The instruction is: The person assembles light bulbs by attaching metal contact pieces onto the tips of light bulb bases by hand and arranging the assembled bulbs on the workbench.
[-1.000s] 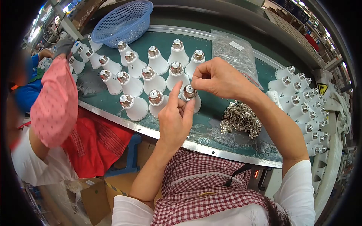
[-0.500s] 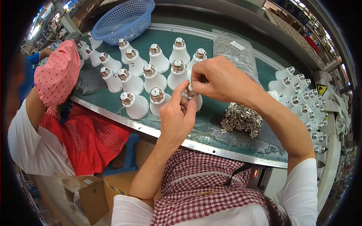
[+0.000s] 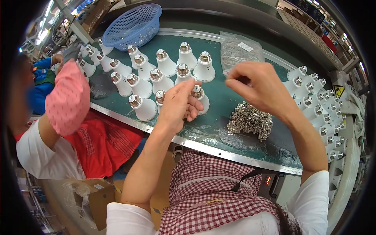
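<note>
White LED bulbs [image 3: 160, 82] with silver screw caps stand upright in rows on the green table. My left hand [image 3: 176, 103] is among the front bulbs, fingers loose and apart, beside a bulb [image 3: 201, 103] at the right end of the front row; whether it touches that bulb I cannot tell. My right hand [image 3: 260, 86] hovers above the table to the right, thumb and index finger curled together in a pinch. Anything between those fingertips is too small to make out. Below it lies a heap of small shiny metal pieces [image 3: 250, 122].
A blue plastic basket [image 3: 135, 29] sits at the back left. Behind my right hand lies a clear bag [image 3: 241, 51] of small parts. More bulbs [image 3: 313, 105] crowd the right side. On the left, a co-worker in a pink cap [image 3: 68, 100] leans close to the table edge.
My right hand has left the bulb's cap and moved right, over toward the metal heap. My left hand's fingers have loosened from around that bulb. The co-worker's head has shifted slightly.
</note>
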`<state>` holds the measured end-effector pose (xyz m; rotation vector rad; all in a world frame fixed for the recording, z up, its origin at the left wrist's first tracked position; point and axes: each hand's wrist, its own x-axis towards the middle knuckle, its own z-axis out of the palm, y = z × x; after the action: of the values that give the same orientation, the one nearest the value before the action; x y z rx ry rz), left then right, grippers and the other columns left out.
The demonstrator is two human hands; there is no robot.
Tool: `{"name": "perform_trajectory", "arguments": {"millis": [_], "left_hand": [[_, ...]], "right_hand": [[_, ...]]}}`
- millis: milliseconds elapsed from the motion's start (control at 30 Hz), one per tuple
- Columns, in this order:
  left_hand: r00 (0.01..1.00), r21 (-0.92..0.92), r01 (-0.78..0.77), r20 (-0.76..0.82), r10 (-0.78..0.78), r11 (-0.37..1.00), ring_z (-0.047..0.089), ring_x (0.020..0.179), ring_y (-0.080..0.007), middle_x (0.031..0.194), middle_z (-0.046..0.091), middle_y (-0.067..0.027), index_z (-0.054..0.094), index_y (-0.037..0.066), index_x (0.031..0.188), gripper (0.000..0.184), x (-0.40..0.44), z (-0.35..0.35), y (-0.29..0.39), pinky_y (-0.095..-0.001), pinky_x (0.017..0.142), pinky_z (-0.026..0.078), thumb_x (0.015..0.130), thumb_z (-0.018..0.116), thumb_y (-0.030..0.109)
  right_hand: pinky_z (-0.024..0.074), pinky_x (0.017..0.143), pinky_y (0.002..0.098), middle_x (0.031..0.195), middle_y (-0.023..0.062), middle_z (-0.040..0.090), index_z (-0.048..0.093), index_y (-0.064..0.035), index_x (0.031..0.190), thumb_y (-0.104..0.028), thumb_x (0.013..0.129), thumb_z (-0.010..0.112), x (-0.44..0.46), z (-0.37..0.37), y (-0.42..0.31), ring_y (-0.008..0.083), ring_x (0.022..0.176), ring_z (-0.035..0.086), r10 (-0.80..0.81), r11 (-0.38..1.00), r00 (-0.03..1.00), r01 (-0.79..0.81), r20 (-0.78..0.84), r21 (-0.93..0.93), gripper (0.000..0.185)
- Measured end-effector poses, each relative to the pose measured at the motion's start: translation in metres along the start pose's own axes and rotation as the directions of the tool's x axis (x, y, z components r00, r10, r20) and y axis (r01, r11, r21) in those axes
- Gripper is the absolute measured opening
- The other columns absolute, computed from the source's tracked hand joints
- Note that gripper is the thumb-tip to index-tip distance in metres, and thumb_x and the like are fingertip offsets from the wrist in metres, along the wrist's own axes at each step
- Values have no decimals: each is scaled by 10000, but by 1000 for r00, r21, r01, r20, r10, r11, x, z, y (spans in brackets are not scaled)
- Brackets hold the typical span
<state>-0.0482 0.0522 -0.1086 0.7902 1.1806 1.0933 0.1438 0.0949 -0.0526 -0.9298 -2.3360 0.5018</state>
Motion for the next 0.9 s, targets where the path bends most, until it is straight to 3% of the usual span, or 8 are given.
{"name": "perform_trajectory", "arguments": {"millis": [133, 233, 367, 467, 600, 733, 900], "left_hand": [[1000, 120, -22, 0, 23, 993, 430, 375, -69, 554, 541, -36, 572, 36, 1046, 289, 4, 3, 1, -181, 337, 296, 903, 476, 268], [999, 93, 32, -4, -32, 995, 424, 380, -68, 558, 542, -32, 582, 32, 1031, 257, 4, 6, 4, -187, 340, 298, 895, 489, 229], [996, 27, 94, -11, -94, 995, 436, 392, -74, 557, 546, -37, 586, 38, 1034, 290, 5, 4, 6, -195, 351, 312, 882, 469, 256], [992, 32, 126, 1, -126, 992, 450, 401, -83, 556, 551, -43, 580, 37, 1050, 333, 5, 3, 10, -201, 359, 322, 876, 447, 288], [989, 48, 137, 40, -139, 989, 477, 421, -96, 584, 572, -57, 564, 29, 1080, 366, 8, -1, 10, -204, 373, 341, 876, 431, 302], [993, 10, 95, 71, -95, 995, 506, 441, -106, 624, 591, -70, 545, 25, 1107, 367, 4, -2, 2, -206, 388, 367, 877, 427, 286], [997, -15, 15, 74, -13, 1000, 538, 461, -125, 651, 602, -85, 492, -11, 1149, 373, 3, -1, -1, -230, 410, 429, 882, 427, 242]], "right_hand": [[461, 580, 307, 681, 140, 600, 606, 35, 748, -76, 740, 586, -40, -20, 9, 244, 597, 585, 127, 992, 989, -126, -73, 20, 113], [458, 577, 272, 674, 102, 603, 608, 30, 751, -65, 746, 599, -68, -33, 17, 180, 595, 578, 260, 965, 961, -253, -97, 74, 96], [449, 568, 249, 674, 79, 605, 602, 28, 752, -60, 747, 610, -97, -37, 36, 126, 596, 560, 325, 944, 931, -310, -166, 109, 89], [448, 567, 250, 680, 83, 607, 604, 29, 755, -59, 749, 608, -101, -35, 37, 122, 593, 557, 366, 928, 921, -349, -132, 132, 88], [449, 571, 260, 675, 94, 598, 604, 31, 773, -62, 751, 607, -86, -20, 34, 134, 587, 552, 326, 937, 937, -303, -128, 174, 96], [477, 611, 329, 738, 157, 626, 623, 16, 830, -102, 764, 582, -37, 16, 27, 273, 652, 613, 55, 965, 989, -18, -138, 262, 142], [491, 644, 353, 767, 189, 635, 643, 14, 850, -145, 761, 575, 9, 45, 23, 317, 705, 629, 52, 958, 999, -51, 5, 284, 195]]}}
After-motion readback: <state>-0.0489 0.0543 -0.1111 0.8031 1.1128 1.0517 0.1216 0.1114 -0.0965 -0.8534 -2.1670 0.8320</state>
